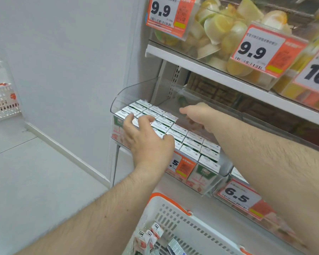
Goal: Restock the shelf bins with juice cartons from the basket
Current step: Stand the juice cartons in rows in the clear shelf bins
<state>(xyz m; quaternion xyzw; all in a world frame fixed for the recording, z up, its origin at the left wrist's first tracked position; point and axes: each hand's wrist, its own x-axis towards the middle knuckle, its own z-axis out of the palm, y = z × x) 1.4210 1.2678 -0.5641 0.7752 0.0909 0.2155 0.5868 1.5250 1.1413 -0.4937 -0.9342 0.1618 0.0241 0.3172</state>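
White carton tops sit under the left hand's (145, 137) spread fingers (145, 117), which lie wide and lightly bent on the near-left rows of juice cartons (184, 138) — pressing or steadying them, it seems, not gripping any one. That hold probably keeps the packed rows from shifting while the other hand works behind them. The right hand (197, 115) reaches farther in, over the bare back part of the clear bin (134, 89); its fingers point down and away behind the cartons, so whether they hold a carton or are loose cannot be told. Its forearm crosses over the bin's right end.

The cartons fill the near part of the bin in tight rows, tops up, likely so the fronts face the shopper through the clear wall. More cartons (151, 236) lie jumbled in the white basket (184, 216) with orange rim, near and below the shelf — still to be shelved, by the look of it.

A price tag (180, 166) on the bin front is half covered by the left wrist. The basket is cut off at the bottom edge, and the print on the cartons is too blurred to read.
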